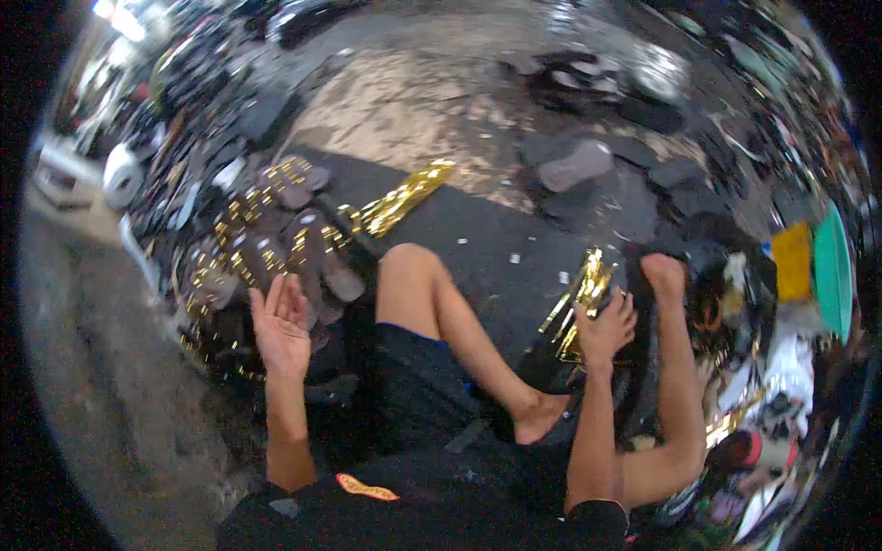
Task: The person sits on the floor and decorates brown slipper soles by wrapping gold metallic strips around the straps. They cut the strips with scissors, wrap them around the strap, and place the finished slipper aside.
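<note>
My left hand (283, 329) is raised with its palm up and fingers stretched out, holding nothing. It is nearest a pile of dark brown shoe soles (342, 275), many crossed by shiny gold foil strips (243, 266). My right hand (608, 329) has its fingers curled around a loose bunch of gold foil strips (593, 275), which fan out beside the thumb. Blur partly hides the grip. Farther off, between the hands, a larger bundle of gold foil (409, 197) lies on a dark mat (487, 239).
My bent legs (413, 285) frame the mat. More dark soles (577, 167) lie at the far right. A green basin (831, 271) and a yellow object (792, 262) stand right. Clutter lines both sides; a white roll (122, 174) is at left.
</note>
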### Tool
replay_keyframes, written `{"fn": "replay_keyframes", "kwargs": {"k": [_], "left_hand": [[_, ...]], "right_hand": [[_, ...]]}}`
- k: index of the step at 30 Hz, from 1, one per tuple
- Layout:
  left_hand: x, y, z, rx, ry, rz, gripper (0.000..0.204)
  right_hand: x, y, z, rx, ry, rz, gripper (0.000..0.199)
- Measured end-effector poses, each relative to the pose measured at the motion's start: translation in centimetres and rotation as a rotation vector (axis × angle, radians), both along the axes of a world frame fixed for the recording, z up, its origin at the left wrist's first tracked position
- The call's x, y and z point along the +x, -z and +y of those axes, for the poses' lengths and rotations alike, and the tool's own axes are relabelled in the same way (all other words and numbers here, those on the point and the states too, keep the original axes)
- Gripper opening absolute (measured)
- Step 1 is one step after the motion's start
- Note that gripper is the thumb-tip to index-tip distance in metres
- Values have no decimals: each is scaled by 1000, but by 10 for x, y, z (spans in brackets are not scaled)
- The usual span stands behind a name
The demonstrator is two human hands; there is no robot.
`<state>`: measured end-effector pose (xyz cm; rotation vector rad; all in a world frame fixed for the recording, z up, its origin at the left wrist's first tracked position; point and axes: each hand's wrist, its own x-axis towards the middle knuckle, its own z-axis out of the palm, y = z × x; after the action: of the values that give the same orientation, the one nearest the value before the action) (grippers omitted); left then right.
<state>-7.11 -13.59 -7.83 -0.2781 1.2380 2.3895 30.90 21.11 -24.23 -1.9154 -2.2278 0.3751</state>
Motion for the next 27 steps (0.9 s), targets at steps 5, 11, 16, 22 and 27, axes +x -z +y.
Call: {"fn": "replay_keyframes", "kwargs": {"k": [5,11,16,22,27], "left_hand": [[22,52,249,-316,564,577,57],[13,156,476,-1012,824,1374,134],[96,150,529,-1428,1123,1163,154],[123,135,541,-1439,1031,1138,132],[91,89,433,-283,1137,382,85]], "right_hand": [[-7,-17,1,195,119,-14,98],[6,-4,8,95,40,220,92],[20,-16,12,12,179,163,78],[26,-26,24,-34,195,173,47],[45,-27,19,-78,264,274,40]]}}
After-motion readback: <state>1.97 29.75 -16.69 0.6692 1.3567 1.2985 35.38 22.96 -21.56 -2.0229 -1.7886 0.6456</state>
